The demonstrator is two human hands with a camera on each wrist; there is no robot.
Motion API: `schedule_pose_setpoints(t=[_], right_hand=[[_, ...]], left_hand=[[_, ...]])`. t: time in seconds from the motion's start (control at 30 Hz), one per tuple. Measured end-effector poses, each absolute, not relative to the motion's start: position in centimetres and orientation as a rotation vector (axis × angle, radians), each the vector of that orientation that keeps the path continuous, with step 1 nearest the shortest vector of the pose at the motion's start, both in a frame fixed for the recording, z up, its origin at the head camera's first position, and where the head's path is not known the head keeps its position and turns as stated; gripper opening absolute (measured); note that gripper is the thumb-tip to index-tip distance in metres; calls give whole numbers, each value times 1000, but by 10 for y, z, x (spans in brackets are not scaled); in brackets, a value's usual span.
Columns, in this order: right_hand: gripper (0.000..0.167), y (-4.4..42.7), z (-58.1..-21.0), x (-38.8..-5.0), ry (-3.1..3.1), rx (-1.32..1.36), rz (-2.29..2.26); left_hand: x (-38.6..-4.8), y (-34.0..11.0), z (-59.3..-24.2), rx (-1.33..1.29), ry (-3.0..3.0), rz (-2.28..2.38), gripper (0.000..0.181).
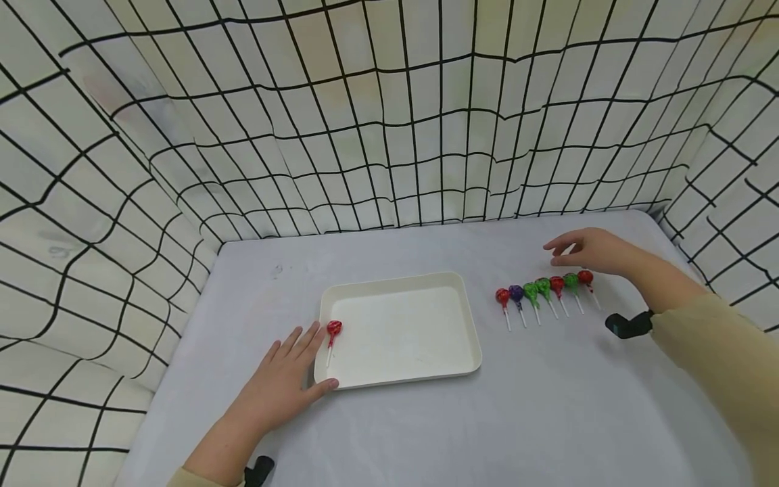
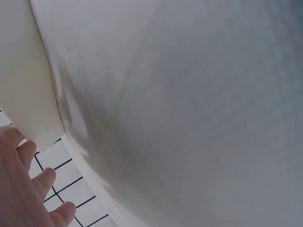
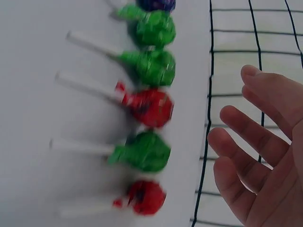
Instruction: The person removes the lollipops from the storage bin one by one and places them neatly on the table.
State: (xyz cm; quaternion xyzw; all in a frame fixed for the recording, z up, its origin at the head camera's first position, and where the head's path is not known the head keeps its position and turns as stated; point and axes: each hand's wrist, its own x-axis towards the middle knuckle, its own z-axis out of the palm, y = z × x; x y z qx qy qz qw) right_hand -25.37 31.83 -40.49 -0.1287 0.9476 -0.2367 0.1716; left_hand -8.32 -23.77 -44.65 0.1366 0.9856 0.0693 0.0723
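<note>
A white tray (image 1: 408,331) lies on the table, with one red lollipop (image 1: 334,328) inside near its left wall. My left hand (image 1: 281,380) rests at the tray's left side, fingers spread and straight, thumb at the near left corner. To the right of the tray, several wrapped lollipops stand in a row: red, purple (image 1: 516,293), green (image 1: 531,291) and red (image 1: 556,284) heads, with white sticks toward me. Just beyond the row's right end hovers my right hand (image 1: 595,251), its fingers loosely bent and holding nothing; the right wrist view shows them apart from the lollipops.
A white cloth covers the table (image 1: 426,433). White walls with a black grid (image 1: 389,135) rise behind it and at both sides. A dark wrist device (image 1: 628,325) sits at my right sleeve, and another (image 1: 260,470) at my left wrist.
</note>
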Motion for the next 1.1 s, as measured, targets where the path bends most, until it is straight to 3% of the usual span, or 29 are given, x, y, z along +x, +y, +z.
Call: schedule_pose_setpoints(t=[1.1], right_hand=[[36, 160, -396, -259, 2525, -670, -798]], left_hand=[[-83, -238, -446, 420, 2972, 198, 99]])
